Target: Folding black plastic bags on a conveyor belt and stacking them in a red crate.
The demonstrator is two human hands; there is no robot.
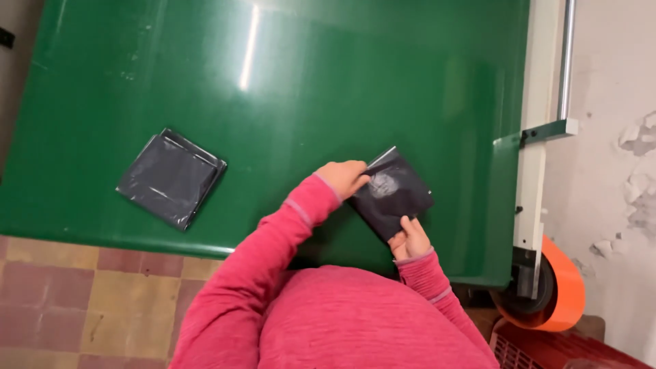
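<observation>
You are pinching the folded dark plastic bag on the green table, left hand closed on its far-left edge, right hand gripping its near corner.

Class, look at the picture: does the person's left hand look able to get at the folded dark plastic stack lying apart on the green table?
Probably yes. The left hand rests on the bag held by both hands, and bare green table lies between it and the stack; nothing blocks the way.
</observation>
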